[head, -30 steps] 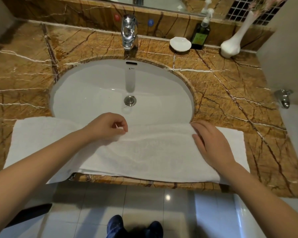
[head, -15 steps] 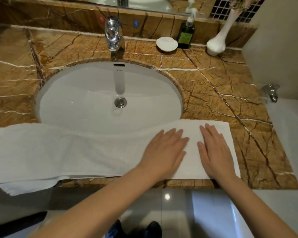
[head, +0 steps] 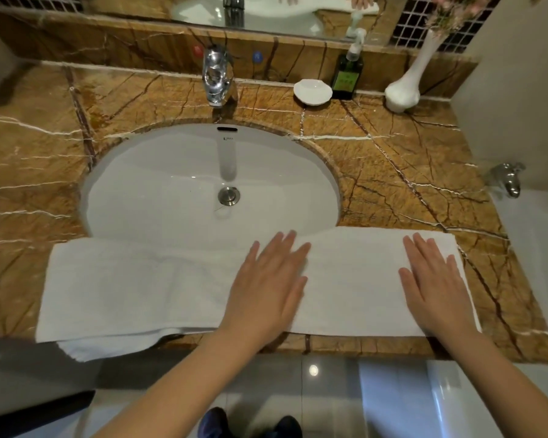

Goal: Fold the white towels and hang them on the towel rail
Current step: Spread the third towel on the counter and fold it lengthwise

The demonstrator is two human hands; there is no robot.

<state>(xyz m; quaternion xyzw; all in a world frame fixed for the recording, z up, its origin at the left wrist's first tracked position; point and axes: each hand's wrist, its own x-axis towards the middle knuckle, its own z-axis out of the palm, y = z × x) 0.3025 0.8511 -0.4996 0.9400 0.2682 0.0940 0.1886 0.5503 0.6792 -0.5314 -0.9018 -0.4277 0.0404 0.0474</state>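
Obs. One white towel point(head: 133, 286) lies as a long band along the front edge of the marble bench point(head: 408, 172). Its far edge overlaps the near rim of the sink point(head: 171, 184). It is already folded lengthwise at least once. A lower layer pokes out and droops off the bench front at the left corner. Layer count is unclear from this angle, probably two or three.

Hands. The left hand point(head: 266, 286) is flat on the towel near its middle, with fingers point(head: 285, 248) straight and slightly spread. It presses and grips nothing. The right hand point(head: 434, 289) is flat on the right end, fingers likewise straight, holding nothing.

Step, as judged: smoothing the lengthwise fold ahead of a crosswise fold. The towel rail is not in view and hanging is not yet done.

Handling. Terry cloth is soft, limp and light, with no stiffness. It will sag wherever unsupported, notably over the sink bowl and at the drooping corner. It is neither fragile nor slippery, and the pile clings to itself, so layers drag one another when slid. Take hold at the two corners of one short end, pinch all layers together, and carry that end over to the other. Square up the stray lower layer at the left first, or the fold comes out uneven. To lift it to the rail, support it under the fold line.

Other. Faucet point(head: 215, 80), soap dish point(head: 313, 91), green bottle point(head: 350, 75) and white vase point(head: 404, 90) stand at the back, well apart from the towel.
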